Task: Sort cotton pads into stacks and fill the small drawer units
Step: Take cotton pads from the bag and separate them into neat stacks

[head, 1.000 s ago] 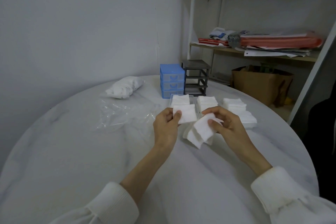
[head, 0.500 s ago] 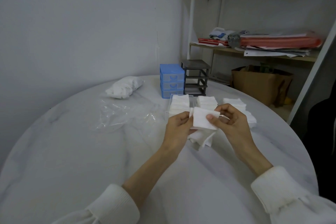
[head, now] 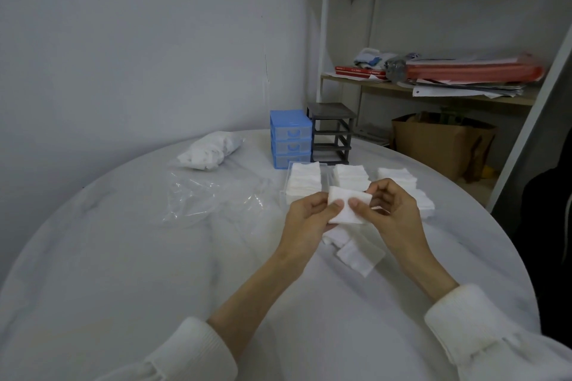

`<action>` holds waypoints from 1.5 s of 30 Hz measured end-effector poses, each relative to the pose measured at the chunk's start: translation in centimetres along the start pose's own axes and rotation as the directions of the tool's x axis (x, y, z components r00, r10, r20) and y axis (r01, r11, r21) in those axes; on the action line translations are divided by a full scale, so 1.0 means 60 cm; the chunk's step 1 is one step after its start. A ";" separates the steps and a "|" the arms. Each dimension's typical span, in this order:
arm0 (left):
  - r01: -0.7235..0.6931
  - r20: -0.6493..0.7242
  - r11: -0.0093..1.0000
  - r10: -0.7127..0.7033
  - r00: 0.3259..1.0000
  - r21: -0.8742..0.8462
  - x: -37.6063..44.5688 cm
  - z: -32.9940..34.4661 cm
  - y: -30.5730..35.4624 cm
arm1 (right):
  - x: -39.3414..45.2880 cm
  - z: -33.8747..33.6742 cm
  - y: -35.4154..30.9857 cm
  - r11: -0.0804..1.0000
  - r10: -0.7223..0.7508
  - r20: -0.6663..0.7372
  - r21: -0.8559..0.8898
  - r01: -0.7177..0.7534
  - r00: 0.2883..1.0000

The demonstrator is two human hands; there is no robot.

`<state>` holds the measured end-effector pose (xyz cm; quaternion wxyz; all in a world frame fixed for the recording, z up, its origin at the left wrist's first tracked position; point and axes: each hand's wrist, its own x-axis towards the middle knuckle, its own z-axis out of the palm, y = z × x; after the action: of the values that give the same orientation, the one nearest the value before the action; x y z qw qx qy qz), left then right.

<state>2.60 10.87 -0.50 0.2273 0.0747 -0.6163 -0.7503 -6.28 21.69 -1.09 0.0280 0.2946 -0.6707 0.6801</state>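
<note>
Far left on the round white table [head: 123,257] there's a bag of cotton pads [head: 208,150] lying on its side near the wall, and just in front of it an empty clear plastic bag [head: 210,198], all crinkled up and flat on the tabletop.

Next over, the blue drawer unit [head: 290,138] stands with all three drawers shut, and right beside it, touching or nearly so, is the dark grey frame [head: 331,132] with its drawers out.

In front of those there's a clear drawer [head: 286,187] packed with white pads, then a second stack of pads [head: 351,175], then a third pile [head: 399,178] further right that's partly hidden behind my knuckles.

My left hand [head: 305,221] and right hand [head: 394,215] are both up above the table holding one small stack of pads [head: 348,206] between them. Both thumbs are pressed on the top face, with the fingers curled round underneath, so it's pinched from both sides.

Directly under my hands a few loose pads [head: 356,252] lie scattered on the table, overlapping each other.

Off to the right, past the table edge, there's a shelf [head: 433,91] with red folders and papers, and a cardboard box [head: 439,145] below it.
</note>
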 end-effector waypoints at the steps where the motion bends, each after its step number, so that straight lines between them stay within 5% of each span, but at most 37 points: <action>1: -0.017 0.007 1.000 0.017 1.000 0.004 0.000 0.000 0.000 | -0.001 0.001 0.000 1.000 0.000 -0.001 -0.013 0.000 1.000; 11: 0.046 -0.078 0.999 -0.048 0.996 -0.027 0.016 0.011 -0.008 | 0.014 -0.015 -0.003 0.962 0.253 0.099 0.084 -0.261 0.963; 17: 0.073 -0.144 0.989 -0.055 0.988 0.127 0.045 0.048 -0.014 | 0.035 -0.066 0.008 0.971 0.239 -0.069 0.034 -0.237 0.969; 25: -0.163 -0.053 0.902 0.200 0.978 0.400 0.073 0.097 -0.022 | 0.097 -0.166 0.025 0.935 0.300 -0.300 -0.093 -0.341 0.906; 33: -0.358 0.176 0.629 0.333 0.926 0.691 0.107 0.121 -0.046 | 0.131 -0.163 0.041 0.867 0.353 -0.227 -0.286 -0.409 0.908; 45: -0.525 0.488 0.161 0.220 0.845 0.836 0.114 0.146 -0.086 | 0.132 -0.168 0.080 0.732 0.017 -0.117 -0.675 -0.092 0.993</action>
<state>-8.22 16.44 -2.31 0.2333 -0.0564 -0.9594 -0.1479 -18.54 27.75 -1.17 0.1481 0.2090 -0.8784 0.4035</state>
